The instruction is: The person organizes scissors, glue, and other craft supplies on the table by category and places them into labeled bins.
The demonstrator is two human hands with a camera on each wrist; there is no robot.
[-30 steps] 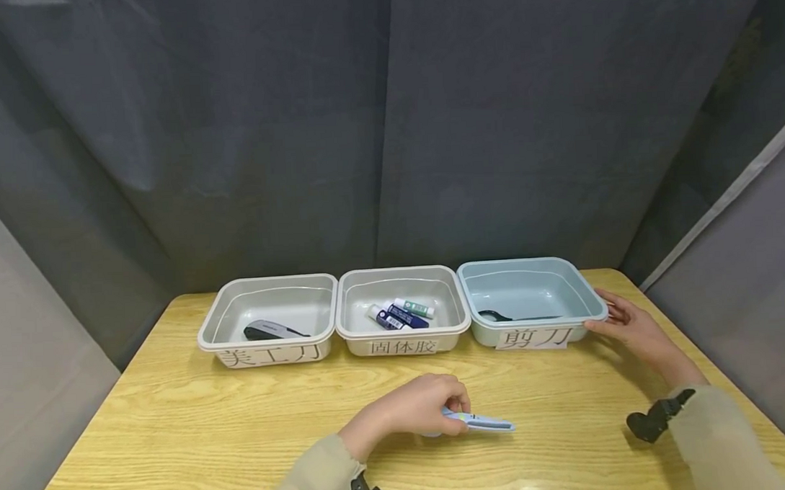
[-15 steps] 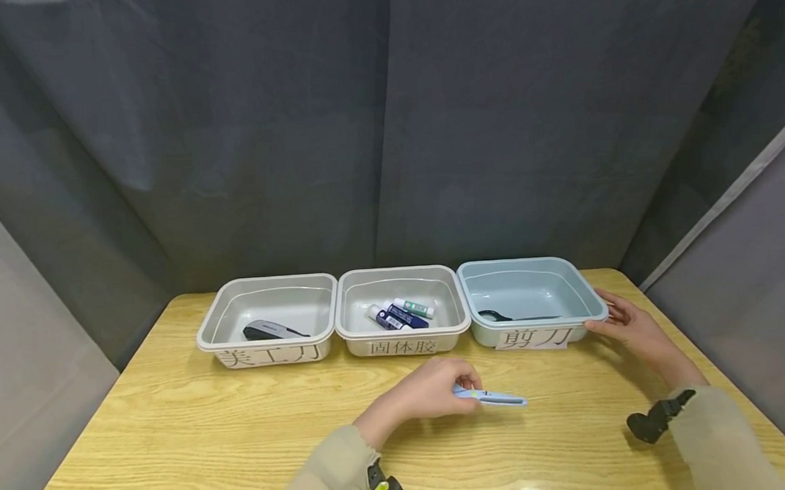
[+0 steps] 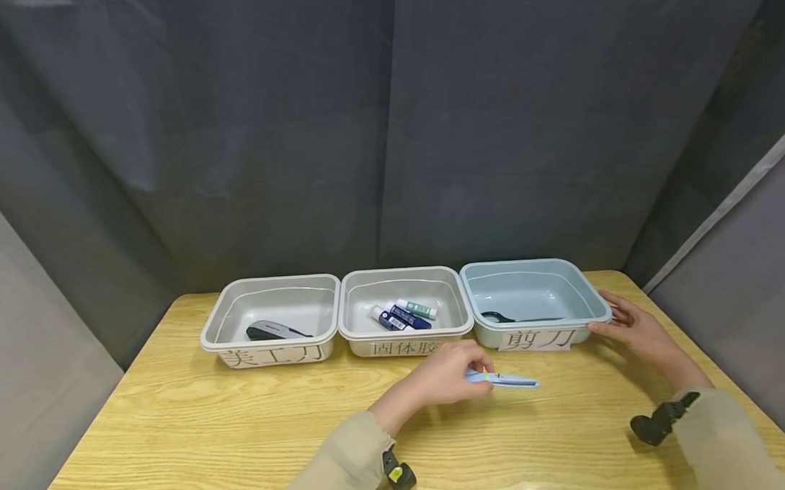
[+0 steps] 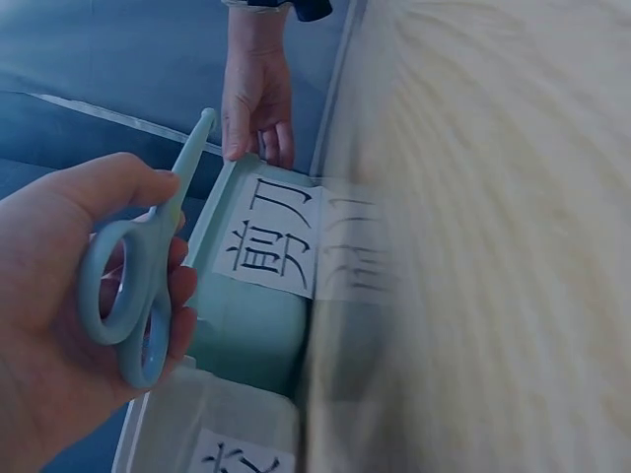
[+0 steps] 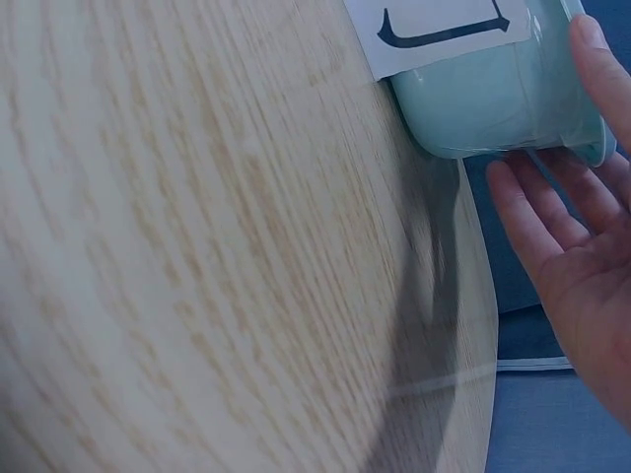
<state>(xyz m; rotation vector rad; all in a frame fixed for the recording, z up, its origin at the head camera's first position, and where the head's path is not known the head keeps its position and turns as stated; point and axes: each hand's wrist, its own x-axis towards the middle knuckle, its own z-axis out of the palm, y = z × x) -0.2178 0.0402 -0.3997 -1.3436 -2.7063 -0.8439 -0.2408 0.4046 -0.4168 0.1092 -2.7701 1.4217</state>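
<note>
My left hand (image 3: 450, 375) holds a pair of light blue scissors (image 3: 510, 380) above the table, blades pointing right. In the left wrist view, the scissors (image 4: 148, 276) lie between thumb and fingers, with the handle loops against the palm. At the right, my right hand (image 3: 636, 334) grips the corner of a light blue bin (image 3: 530, 269). The right wrist view has its thumb at the rim of the bin (image 5: 483, 103) and its fingers against the side wall. Inside the bin lies a black-handled pair of scissors (image 3: 499, 317), partly hidden by the front wall.
Left of the blue bin stand a grey-white bin (image 3: 400, 273) with several glue sticks (image 3: 408, 316) and another grey-white bin (image 3: 277, 281) with a grey-and-black utility knife (image 3: 272, 330). Each bin bears a paper label. Behind the wooden table (image 3: 211, 439) hangs a dark curtain (image 3: 265, 134).
My left hand has moved forward and to the right with the light blue scissors, nearer the blue bin. The right hand keeps its place at the bin's corner.
</note>
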